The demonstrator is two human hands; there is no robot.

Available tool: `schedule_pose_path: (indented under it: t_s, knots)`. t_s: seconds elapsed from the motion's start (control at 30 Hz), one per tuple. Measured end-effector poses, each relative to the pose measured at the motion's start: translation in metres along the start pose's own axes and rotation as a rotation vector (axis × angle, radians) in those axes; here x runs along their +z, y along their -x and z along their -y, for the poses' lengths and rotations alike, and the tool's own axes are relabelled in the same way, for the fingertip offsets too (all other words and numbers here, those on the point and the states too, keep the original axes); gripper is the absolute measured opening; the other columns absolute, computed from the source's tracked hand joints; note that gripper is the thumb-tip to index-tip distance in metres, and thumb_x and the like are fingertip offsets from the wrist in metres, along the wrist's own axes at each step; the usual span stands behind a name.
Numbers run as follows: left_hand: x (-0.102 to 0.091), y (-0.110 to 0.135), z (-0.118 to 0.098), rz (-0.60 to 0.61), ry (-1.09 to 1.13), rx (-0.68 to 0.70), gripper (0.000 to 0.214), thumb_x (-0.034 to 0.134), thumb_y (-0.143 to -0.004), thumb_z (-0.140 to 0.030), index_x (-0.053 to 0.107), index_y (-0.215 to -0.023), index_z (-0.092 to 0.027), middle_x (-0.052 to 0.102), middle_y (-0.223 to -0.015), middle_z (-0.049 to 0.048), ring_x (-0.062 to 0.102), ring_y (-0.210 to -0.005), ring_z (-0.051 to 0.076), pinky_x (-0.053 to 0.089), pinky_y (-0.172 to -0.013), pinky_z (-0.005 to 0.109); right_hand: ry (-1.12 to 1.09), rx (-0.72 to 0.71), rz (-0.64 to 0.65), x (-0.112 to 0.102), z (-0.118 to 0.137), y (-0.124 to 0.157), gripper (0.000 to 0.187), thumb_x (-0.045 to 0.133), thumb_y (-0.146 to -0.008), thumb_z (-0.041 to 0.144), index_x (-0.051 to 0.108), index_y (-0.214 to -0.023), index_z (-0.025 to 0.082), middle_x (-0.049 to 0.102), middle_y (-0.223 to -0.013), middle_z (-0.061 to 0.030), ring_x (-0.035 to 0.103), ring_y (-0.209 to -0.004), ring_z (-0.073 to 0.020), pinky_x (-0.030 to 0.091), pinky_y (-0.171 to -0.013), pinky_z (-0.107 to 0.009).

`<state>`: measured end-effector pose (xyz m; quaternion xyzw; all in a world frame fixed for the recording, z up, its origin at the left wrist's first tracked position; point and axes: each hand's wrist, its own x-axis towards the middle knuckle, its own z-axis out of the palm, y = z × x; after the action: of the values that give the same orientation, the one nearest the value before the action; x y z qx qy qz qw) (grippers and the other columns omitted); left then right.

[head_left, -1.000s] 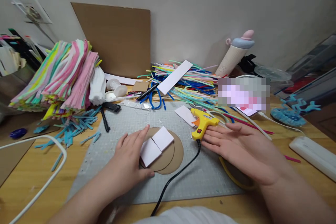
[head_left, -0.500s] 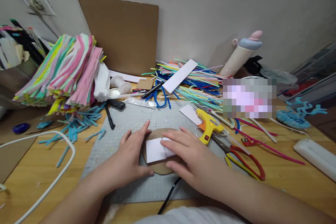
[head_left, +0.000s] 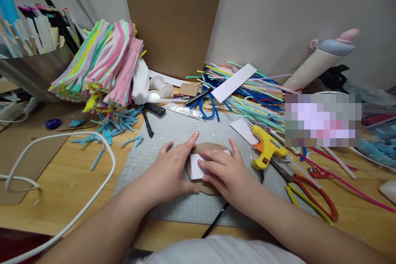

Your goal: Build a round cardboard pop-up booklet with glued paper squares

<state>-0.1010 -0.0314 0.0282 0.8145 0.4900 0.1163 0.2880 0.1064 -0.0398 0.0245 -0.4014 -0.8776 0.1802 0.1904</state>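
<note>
A brown cardboard disc (head_left: 206,189) lies on the grey cutting mat (head_left: 173,132), with white foam pieces (head_left: 195,167) on top of it. My left hand (head_left: 171,171) rests flat at the disc's left edge, fingers spread, thumb under the rim. My right hand (head_left: 227,172) lies flat over the white pieces, fingers stretched out and pressing down on them. A yellow glue gun (head_left: 266,149) lies just right of my right hand, its black cord (head_left: 216,221) running toward me.
Red-and-yellow scissors (head_left: 309,198) lie right of the glue gun. Piles of coloured pipe cleaners (head_left: 102,66) sit at back left and back centre, cut blue bits (head_left: 114,128) beside the mat. A cardboard sheet (head_left: 170,20) leans on the wall. A white cable (head_left: 77,140) loops at left.
My right hand left the glue gun and came over onto the white pieces on the disc. The two discs now sit stacked as one. The view shifted left.
</note>
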Motion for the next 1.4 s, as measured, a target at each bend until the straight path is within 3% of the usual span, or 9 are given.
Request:
schedule_pose_path:
  t_s: [0.47, 1.03, 1.27, 1.4]
  knots:
    - [0.0033, 0.0016, 0.0036, -0.042, 0.060, 0.094, 0.124, 0.085, -0.059, -0.041, 0.002, -0.151, -0.033, 0.052, -0.141, 0.0093, 0.046, -0.131, 0.028, 0.017, -0.111, 0.054, 0.017, -0.013, -0.019, 0.0045, -0.0008, 0.0006, 0.023, 0.054, -0.090, 0.015, 0.066, -0.108, 0.024, 0.065, -0.126, -0.0102, 0.062, -0.114, -0.0264, 0.003, -0.109, -0.072]
    - [0.0026, -0.0009, 0.0021, -0.049, 0.044, 0.105, 0.123, 0.086, -0.058, -0.040, 0.006, -0.151, -0.034, 0.049, -0.144, 0.0083, 0.049, -0.128, 0.028, 0.020, -0.111, 0.051, 0.015, -0.017, 0.012, 0.0044, -0.0011, -0.0021, 0.024, 0.054, -0.090, 0.014, 0.065, -0.109, 0.024, 0.065, -0.126, -0.0109, 0.060, -0.116, -0.0269, -0.001, -0.107, -0.073]
    - [0.0009, 0.0006, 0.0057, -0.019, 0.046, 0.123, 0.126, 0.085, -0.058, -0.042, 0.001, -0.152, -0.032, 0.040, -0.151, 0.0110, 0.039, -0.136, 0.029, 0.016, -0.113, 0.052, 0.052, -0.026, 0.029, 0.0008, 0.0014, -0.0023, 0.025, 0.052, -0.091, 0.015, 0.064, -0.110, 0.024, 0.063, -0.129, -0.0098, 0.060, -0.118, -0.0256, 0.000, -0.108, -0.073]
    - [-0.0012, 0.0016, 0.0063, 0.007, 0.046, 0.111, 0.126, 0.083, -0.061, -0.041, -0.003, -0.151, -0.031, 0.042, -0.150, 0.0117, 0.038, -0.137, 0.028, 0.014, -0.113, 0.053, 0.099, -0.060, 0.035, -0.0031, 0.0064, -0.0005, 0.027, 0.048, -0.093, 0.017, 0.061, -0.115, 0.024, 0.057, -0.137, -0.0104, 0.051, -0.128, -0.0259, 0.000, -0.108, -0.073]
